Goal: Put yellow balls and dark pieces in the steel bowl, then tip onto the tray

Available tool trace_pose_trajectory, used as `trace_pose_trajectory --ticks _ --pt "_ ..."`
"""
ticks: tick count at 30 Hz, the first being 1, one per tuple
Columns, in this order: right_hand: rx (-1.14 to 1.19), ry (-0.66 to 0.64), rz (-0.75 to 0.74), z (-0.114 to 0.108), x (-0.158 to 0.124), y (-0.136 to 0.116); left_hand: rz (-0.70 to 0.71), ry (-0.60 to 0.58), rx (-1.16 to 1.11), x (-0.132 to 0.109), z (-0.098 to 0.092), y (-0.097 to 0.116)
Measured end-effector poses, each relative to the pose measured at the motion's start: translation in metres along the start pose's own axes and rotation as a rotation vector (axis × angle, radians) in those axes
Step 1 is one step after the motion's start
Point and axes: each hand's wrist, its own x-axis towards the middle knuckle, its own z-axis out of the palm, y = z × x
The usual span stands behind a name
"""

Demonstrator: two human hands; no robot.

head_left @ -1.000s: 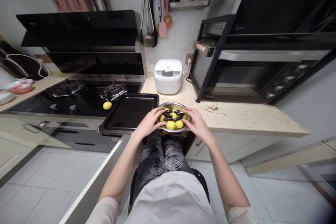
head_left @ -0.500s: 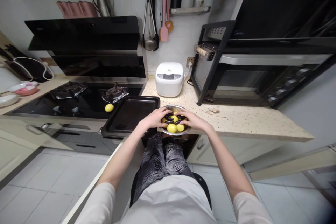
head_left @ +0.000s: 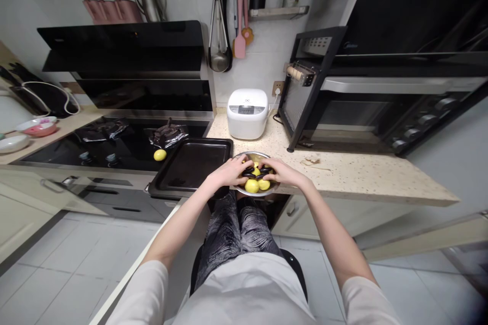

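Both hands' fingers now inside bowl

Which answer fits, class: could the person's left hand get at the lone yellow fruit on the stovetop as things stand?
Probably yes. The left hand rests at the metal bowl, and the lone yellow fruit lies in the open on the stovetop beyond the black baking tray, which is low and flat, so nothing blocks the way.

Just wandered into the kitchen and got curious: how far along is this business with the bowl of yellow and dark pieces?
Early, it seems. Done: one yellow piece lies on the stovetop beside the baking tray. In hand: left hand and right hand are both in the metal bowl, on the dark pieces; their grip is hard to tell. Left: the tray holds nothing, and the bowl remains full.
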Motion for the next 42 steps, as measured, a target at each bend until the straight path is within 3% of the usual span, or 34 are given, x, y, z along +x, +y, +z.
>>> trace_pose_trajectory --ticks 7,16,26,34,38,42 --pt "0.053 -0.017 0.005 -0.003 -0.003 -0.004 0.036 0.041 -0.089 -0.002 0.008 -0.007" --pt "-0.082 0.027 -0.066 0.003 -0.008 -0.002 -0.007 0.158 -0.337 -0.001 0.015 -0.007" --pt "-0.158 0.054 -0.097 0.009 -0.010 -0.003 -0.022 0.149 -0.234 0.002 0.024 -0.008" --pt "-0.097 0.083 -0.092 0.014 -0.011 -0.007 -0.022 0.230 -0.362 -0.001 0.020 -0.008" --pt "-0.048 0.100 -0.085 0.012 -0.013 -0.009 -0.064 0.334 -0.343 -0.021 0.001 -0.012" --pt "-0.016 0.149 -0.065 0.009 -0.016 -0.006 -0.177 0.399 -0.269 -0.075 -0.024 -0.042"
